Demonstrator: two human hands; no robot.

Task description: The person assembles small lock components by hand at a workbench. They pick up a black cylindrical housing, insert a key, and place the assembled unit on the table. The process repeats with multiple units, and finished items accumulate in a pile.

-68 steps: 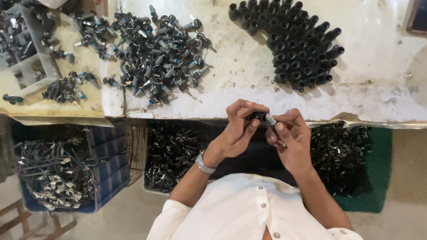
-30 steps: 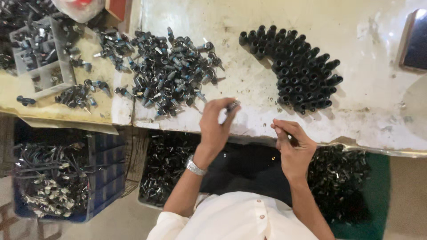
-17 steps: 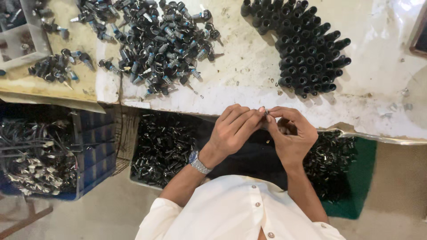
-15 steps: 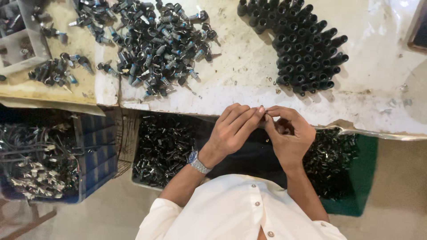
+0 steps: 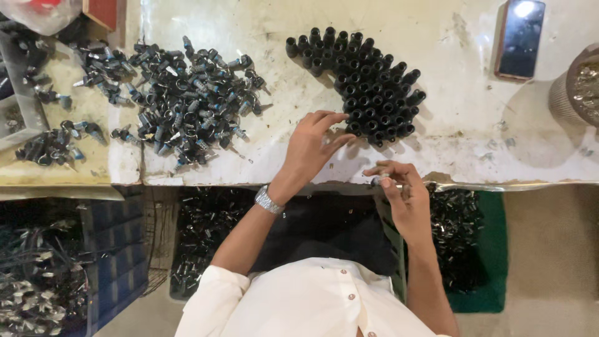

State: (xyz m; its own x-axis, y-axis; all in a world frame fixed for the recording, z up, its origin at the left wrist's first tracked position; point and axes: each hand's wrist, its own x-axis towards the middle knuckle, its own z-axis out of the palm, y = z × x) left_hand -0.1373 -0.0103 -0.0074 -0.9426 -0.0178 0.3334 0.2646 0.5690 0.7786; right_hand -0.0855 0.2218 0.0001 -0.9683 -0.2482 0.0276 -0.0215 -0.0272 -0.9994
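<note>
Broadly, your counter (image 5: pixel 474 134) is a worn, stained white slab running the width of the view, with a yellowish board (image 5: pixel 68 168) butted against its left end; below its edge you have a blue crate (image 5: pixel 118 262) of metal pieces on the left, a dark bin (image 5: pixel 206 237) of small parts in front of your knees, and a green tray (image 5: pixel 493 249) of more dark parts on the right. On the slab, the loose heap of unfinished fittings (image 5: pixel 187 100) lies well to the left, and it looks large, so by my judgement plenty remains. The standing cluster of black caps (image 5: pixel 368 87) sits upright in close rows near the middle, which reads as the finished lot, already sizeable. Your left hand (image 5: pixel 312 146) reaches out with fingers spread and loose, its fingertips touching the near edge of that cluster, gripping nothing I can make out. Your right hand (image 5: pixel 402 193) hovers at the counter's front edge, pinched closed on a small silver-tipped piece (image 5: pixel 379 181). A dark phone (image 5: pixel 520 40) lies flat at the far right, with a round container (image 5: pixel 577 87) of small metal bits beside it.
</note>
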